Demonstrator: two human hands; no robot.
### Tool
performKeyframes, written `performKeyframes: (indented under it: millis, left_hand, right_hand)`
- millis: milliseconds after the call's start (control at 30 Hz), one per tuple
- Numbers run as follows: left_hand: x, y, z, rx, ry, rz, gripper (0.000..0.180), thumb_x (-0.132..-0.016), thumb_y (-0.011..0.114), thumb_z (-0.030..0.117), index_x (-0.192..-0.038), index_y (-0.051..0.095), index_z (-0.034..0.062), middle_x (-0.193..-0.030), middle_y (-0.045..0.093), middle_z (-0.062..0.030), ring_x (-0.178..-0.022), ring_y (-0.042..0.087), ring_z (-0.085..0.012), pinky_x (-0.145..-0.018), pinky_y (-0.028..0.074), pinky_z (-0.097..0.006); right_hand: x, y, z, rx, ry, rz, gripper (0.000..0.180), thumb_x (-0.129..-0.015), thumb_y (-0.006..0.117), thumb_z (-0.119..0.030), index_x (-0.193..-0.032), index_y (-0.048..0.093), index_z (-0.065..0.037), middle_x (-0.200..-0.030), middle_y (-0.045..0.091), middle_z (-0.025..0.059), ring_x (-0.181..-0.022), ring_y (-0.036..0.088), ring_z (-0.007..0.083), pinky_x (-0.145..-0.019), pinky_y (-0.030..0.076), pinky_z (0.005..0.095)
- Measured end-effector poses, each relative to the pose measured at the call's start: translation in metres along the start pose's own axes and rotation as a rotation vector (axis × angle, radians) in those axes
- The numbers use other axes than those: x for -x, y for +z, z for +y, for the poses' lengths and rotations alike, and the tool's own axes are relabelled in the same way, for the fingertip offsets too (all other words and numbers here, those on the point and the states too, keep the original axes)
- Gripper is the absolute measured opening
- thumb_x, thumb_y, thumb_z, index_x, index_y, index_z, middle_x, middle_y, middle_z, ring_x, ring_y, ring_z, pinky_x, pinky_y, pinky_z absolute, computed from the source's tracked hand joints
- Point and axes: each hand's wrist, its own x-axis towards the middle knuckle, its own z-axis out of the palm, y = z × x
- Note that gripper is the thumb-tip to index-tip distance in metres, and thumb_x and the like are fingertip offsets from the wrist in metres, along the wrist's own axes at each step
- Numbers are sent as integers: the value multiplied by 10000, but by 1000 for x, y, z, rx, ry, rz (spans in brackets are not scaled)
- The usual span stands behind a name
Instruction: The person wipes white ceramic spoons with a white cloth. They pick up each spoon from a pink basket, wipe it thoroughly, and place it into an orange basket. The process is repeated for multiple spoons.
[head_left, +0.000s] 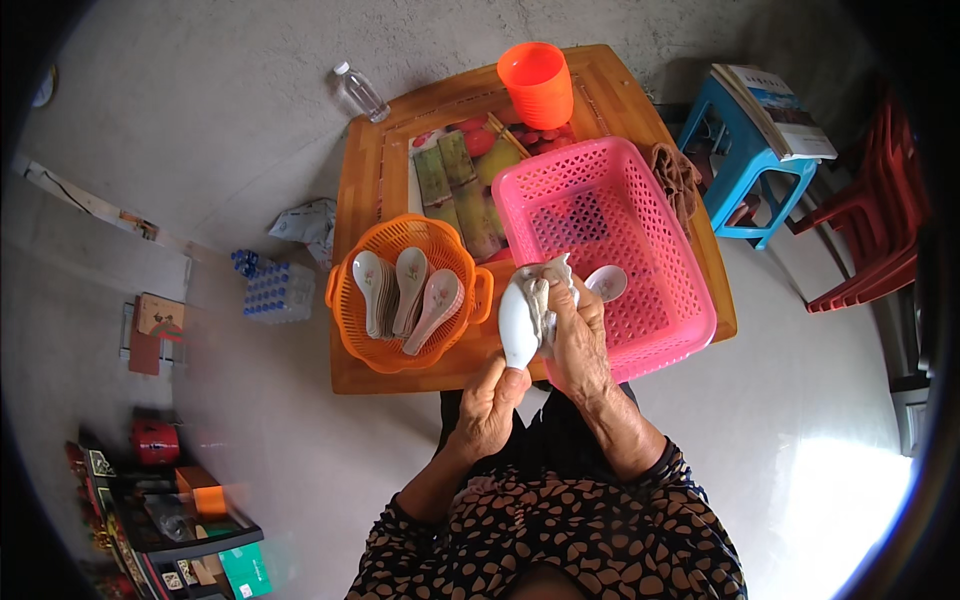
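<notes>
A white ceramic soup spoon [517, 328] is held over the table's near edge, its rounded underside showing. My left hand [488, 405] pinches the end of its handle. With my right hand [580, 335] I grip a crumpled whitish cloth [546, 290] pressed against the spoon's bowl. To the left stands an orange plastic basket [352, 342] with several flower-patterned soup spoons [408, 285] stacked in three rows. The pink perforated basket [690, 290] is on the right, partly behind my right hand. One white spoon [607, 283] lies in it.
The wooden table [375, 180] bears an orange-red stack of cups [537, 88] and a brown cloth [676, 180] by the pink basket. A clear bottle [362, 92] is beyond its far left corner. Right of it stands a blue stool [735, 150] with magazines; red chairs [870, 200] are farther right.
</notes>
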Motion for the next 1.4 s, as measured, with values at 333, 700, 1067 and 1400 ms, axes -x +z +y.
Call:
performKeyframes:
  millis: [333, 700, 1067, 1400]
  left_hand:
    - [-7, 3, -3, -47, -8, 158, 320, -994, 334, 297, -1126, 473, 41, -690, 441, 28, -559, 374, -36, -515, 332, -191]
    - [-3, -12, -5, -64, -14, -10, 349, -996, 324, 280, -1073, 488, -19, -633, 431, 5, -555, 373, -62, -508, 321, -215]
    - [0, 0, -2, -79, -170, -14, 309, -991, 355, 299, -943, 485, 22, -643, 372, 10, -575, 349, -86, -528, 323, -238]
    - [-12, -12, -1, 183, -189, 68, 349, -989, 337, 353, -1033, 516, 58, -587, 393, 37, -501, 336, -35, -436, 270, -193]
  right_hand:
    - [31, 11, 11, 322, -136, -15, 425, -942, 482, -347, -1200, 424, -14, -891, 565, 59, -736, 534, 90, -591, 461, 240]
    - [10, 15, -5, 20, 44, 63, 343, -913, 550, -352, -820, 610, -27, -666, 570, -17, -617, 495, 45, -548, 412, 219]
    - [-19, 7, 0, 481, -386, 238, 284, -939, 490, -270, -1076, 542, -28, -851, 568, 59, -725, 534, 128, -639, 459, 271]
    - [1, -12, 2, 796, -671, -289, 717, -785, 620, -127, -1394, 252, -32, -1307, 275, 216, -1201, 343, 392, -981, 356, 443]
